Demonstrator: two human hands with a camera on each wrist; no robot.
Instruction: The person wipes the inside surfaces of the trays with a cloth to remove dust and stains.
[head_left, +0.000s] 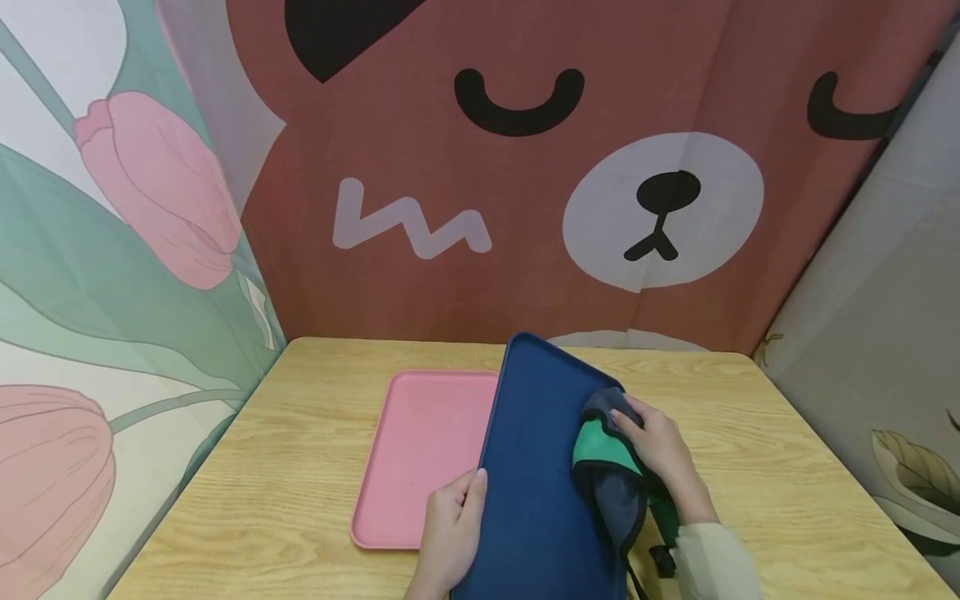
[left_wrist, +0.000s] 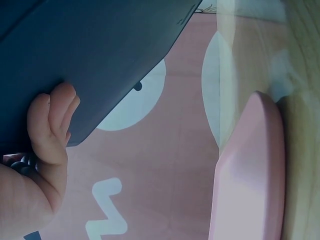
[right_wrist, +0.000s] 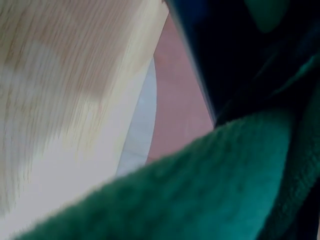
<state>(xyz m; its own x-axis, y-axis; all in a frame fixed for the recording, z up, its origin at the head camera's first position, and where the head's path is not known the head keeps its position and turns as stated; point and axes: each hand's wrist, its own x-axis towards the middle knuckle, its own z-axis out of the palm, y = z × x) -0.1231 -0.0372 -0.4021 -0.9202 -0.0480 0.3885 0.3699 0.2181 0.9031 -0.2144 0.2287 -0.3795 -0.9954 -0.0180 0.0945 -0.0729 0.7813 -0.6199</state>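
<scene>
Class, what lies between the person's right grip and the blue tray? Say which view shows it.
The head view shows it: green and grey cloth lies between the right grip and the blue tray.

No readable text, no labels, no numbers

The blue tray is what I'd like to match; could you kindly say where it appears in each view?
Head: blue tray in the lower middle, just right of centre, partly in front of the pink tray.
Left wrist: blue tray across the upper left.
Right wrist: blue tray, dark, at the upper right.
Shared landmark: the wood-grain tabletop.
</scene>
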